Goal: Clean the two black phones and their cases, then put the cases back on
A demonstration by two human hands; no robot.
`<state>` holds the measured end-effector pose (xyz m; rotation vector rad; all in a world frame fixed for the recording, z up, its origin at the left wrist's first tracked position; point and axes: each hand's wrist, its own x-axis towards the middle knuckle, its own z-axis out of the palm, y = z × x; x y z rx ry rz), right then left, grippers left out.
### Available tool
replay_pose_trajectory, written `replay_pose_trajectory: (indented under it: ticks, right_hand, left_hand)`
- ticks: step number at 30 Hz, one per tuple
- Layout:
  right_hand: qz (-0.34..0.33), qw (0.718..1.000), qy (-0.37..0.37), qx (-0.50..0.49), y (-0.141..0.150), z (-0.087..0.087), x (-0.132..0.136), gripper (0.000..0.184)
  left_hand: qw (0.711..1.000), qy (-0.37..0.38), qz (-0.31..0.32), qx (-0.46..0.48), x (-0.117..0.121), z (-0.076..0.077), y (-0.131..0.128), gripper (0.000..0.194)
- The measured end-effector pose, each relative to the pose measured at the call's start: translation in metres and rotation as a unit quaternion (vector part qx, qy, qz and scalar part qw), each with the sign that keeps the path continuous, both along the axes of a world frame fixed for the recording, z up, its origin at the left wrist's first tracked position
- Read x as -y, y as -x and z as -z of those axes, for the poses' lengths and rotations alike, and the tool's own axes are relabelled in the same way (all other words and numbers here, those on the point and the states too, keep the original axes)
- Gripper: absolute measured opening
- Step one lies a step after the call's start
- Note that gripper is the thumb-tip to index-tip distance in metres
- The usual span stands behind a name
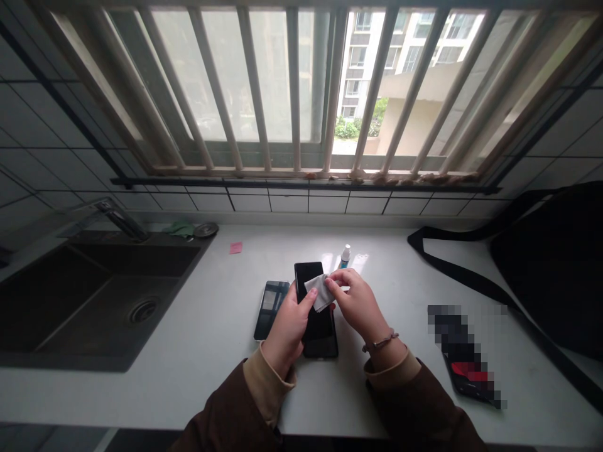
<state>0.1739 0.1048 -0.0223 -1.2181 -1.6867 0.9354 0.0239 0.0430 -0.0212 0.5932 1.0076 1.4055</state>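
Observation:
A black smartphone is gripped along its left side by my left hand, screen facing up over the counter. My left thumb rests against a folded light grey cloth lying over the screen. My right hand pinches the cloth's upper right corner between thumb and fingers. Just left of my left hand, a second phone with a pale edge lies face up. Beyond my right hand stands a small white-capped bottle, its lower part hidden behind the fingers.
A dark sink with a faucet is on the left. Nearby are a green cloth, a round metal strainer and a pink note. A black bag with its strap and a partly pixelated dark object lie right.

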Motion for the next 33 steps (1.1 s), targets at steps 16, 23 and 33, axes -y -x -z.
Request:
replay_pose_trajectory:
  ticks: [16,23,33]
  right_hand:
    - [-0.041,0.957,0.239,-0.158,0.002,0.007,-0.002,0.055]
    - [0.031,0.920,0.245,-0.303,-0.001,0.002,-0.003,0.049]
    - [0.127,0.977,0.017,-0.173,-0.006,-0.005,0.001,0.042]
  left_hand:
    - [1.000,0.015,0.019,0.015,0.000,0.000,0.003,0.045]
    - [0.991,0.063,0.067,0.092,0.003,-0.009,0.005,0.052]
    - [0.964,0.101,0.158,0.188,0.007,-0.017,0.006,0.068]
